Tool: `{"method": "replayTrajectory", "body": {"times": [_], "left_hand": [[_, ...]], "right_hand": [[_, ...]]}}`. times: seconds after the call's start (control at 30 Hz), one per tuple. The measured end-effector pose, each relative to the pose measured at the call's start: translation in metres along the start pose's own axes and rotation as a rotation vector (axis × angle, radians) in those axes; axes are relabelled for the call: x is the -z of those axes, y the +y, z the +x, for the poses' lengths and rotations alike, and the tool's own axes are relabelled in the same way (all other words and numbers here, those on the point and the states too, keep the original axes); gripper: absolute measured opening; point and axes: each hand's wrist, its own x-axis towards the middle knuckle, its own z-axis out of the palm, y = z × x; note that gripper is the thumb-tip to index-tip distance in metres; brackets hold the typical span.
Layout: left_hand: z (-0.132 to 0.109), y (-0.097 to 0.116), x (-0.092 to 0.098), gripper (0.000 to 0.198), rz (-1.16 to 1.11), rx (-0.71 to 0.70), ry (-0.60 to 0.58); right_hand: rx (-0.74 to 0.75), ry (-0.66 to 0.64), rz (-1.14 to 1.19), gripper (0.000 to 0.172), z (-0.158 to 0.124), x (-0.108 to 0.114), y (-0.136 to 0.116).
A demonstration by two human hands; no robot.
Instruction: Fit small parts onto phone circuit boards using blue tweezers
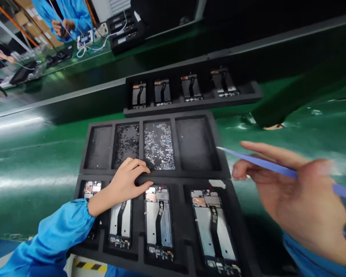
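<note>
My right hand (300,196) grips slim blue tweezers (265,163) with a pale tip, which points left at the edge of the upper black foam tray (158,174). My left hand (131,179) lies across the seam between this tray and the lower foam tray (178,227), thumb and fingers apart, holding nothing visible. Just below its thumb is an opened phone body (159,223) with a black flex cable. Another phone body (215,227) sits to the right; two more are to the left, partly covered by my hand and sleeve. Tiny silvery parts (160,146) fill one upper compartment.
Tiny dark parts (127,140) lie in the compartment left of the silvery ones. A third foam tray (190,104) with several phone bodies stands behind. A small white piece (217,184) lies on the lower tray. Across the green bench (31,154), a person in blue (63,23) works.
</note>
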Motion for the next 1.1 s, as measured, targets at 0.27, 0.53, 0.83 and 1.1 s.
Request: {"method": "replayTrajectory", "body": {"times": [0.27, 0.53, 0.83, 1.1], "left_hand": [[-0.006, 0.0, -0.01, 0.02, -0.004, -0.019, 0.045], [-0.008, -0.005, -0.002, 0.022, 0.08, -0.143, -0.023], [-0.024, -0.006, -0.009, 0.034, 0.26, -0.235, 0.01], [-0.033, -0.005, -0.033, 0.037, 0.362, -0.197, 0.164]], "right_hand": [[-0.006, -0.367, -0.192, 0.037, 0.062, -0.083, 0.03], [0.26, -0.498, -0.469, 0.018, 0.063, -0.079, 0.051], [0.922, -0.666, -0.764, 0.019, 0.049, -0.072, 0.051], [0.245, -0.5, -0.553, 0.014, 0.073, -0.065, 0.058]]}}
